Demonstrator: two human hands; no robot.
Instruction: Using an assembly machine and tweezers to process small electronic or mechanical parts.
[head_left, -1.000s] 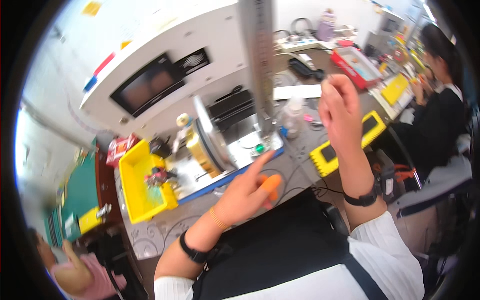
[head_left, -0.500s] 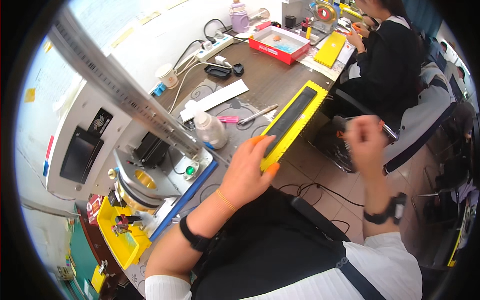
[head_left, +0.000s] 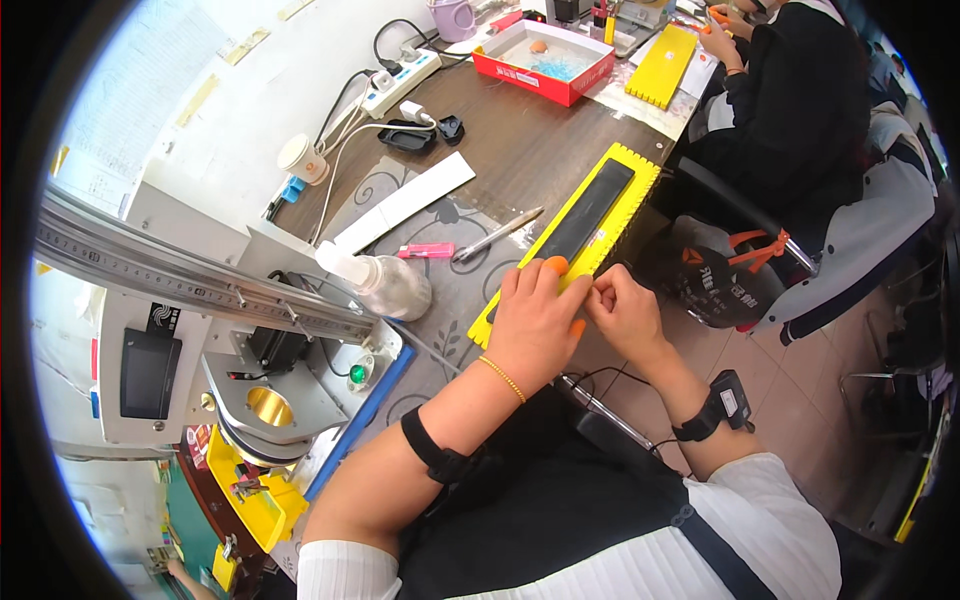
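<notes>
Right hand (head_left: 627, 316): fingers curled, thumb and index together, just beside left fingertips; can't tell if it holds anything. Left hand (head_left: 532, 322): palm down, fingers half bent, over near end of long yellow toothed-edge tray (head_left: 612, 226), blocking part of it; grip unclear. Flat black strip (head_left: 590, 210) lies along tray, ahead of left hand. Beyond, leftward: slim silver pen (head_left: 496, 237), small pink rectangular object (head_left: 426, 250), cloudy plastic bottle (head_left: 402, 290), flat white strip (head_left: 405, 203). Farther: open red-walled box (head_left: 524, 82).
</notes>
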